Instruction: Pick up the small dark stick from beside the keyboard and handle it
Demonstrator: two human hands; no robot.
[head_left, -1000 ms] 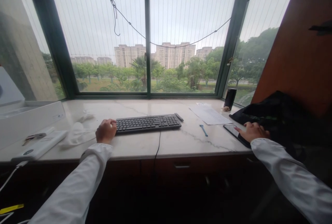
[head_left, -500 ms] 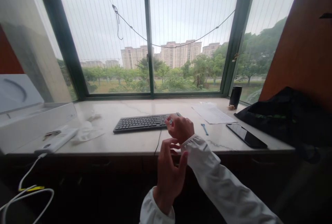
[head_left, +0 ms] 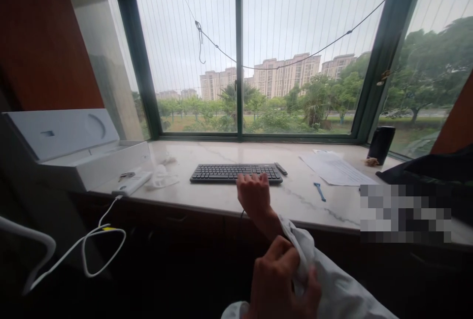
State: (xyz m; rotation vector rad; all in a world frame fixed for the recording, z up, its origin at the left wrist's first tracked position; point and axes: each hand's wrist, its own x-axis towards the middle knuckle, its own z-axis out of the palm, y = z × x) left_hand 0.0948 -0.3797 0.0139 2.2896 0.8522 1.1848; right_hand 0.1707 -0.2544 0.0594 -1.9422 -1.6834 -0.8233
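My left hand is closed on the cuff of my white right sleeve, its fingers pinching the fabric at the wrist side. My right hand is held up with its fingers curled into a fist, and nothing shows in it. Beyond it on the countertop lies a dark keyboard; the fist covers part of its front edge in the view, and I cannot tell whether they touch. A small dark stick-shaped object lies by the keyboard's right end.
An open white box stands left, beside a white power strip with a cable. Crumpled clear plastic lies near it. To the right are papers, a blue strip, a black cylinder and a pixelated patch. Windows rise behind.
My left hand has moved down and right and taken hold of the right sleeve's cuff. The cuff has slid up, baring more wrist; the right fingers have curled. The view has turned left.
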